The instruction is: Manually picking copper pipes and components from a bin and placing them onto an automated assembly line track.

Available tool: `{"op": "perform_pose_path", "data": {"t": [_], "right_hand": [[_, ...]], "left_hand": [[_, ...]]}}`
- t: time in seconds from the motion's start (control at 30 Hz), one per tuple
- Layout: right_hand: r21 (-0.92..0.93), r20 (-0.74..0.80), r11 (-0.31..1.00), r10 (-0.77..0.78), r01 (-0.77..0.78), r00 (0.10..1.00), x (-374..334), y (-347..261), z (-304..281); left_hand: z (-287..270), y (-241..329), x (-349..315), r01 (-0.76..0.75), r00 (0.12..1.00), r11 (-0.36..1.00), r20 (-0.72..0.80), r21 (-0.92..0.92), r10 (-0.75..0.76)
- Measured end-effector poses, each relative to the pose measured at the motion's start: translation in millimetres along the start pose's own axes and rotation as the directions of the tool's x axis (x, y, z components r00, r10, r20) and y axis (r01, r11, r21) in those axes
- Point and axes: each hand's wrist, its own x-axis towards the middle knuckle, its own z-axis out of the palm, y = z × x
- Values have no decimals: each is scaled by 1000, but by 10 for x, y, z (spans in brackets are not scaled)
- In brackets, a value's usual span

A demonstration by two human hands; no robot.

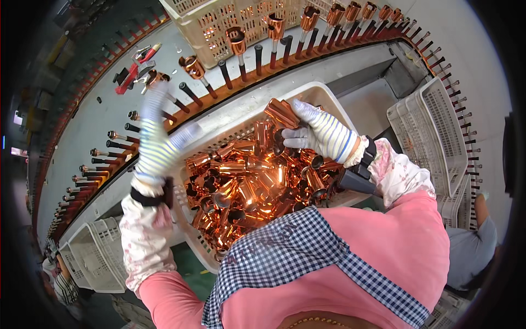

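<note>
Head view: left hand spread, right hand gripping copper tube; grey bench, crates.

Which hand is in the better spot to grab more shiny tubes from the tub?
Probably the right hand: it is over the tub, right by the pile, though holding one copper tube. The left hand is by the row of sticks.
</note>
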Motion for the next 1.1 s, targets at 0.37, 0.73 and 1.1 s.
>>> {"op": "perform_pose_path", "data": {"t": [0.37, 0.73, 1.1], "right_hand": [[-173, 20, 956, -236, 236, 972, 123, -122, 179], [-153, 40, 931, -328, 330, 944, 499, 159, 369], [-247, 62, 924, -284, 291, 957, 460, 131, 658]], "left_hand": [[-499, -815, 940, 261, 962, 955, 121, -139, -246], [-787, -1021, 294, 238, 970, 871, -63, 430, -234], [-128, 325, -195, -187, 773, 976, 596, -114, 217]]}}
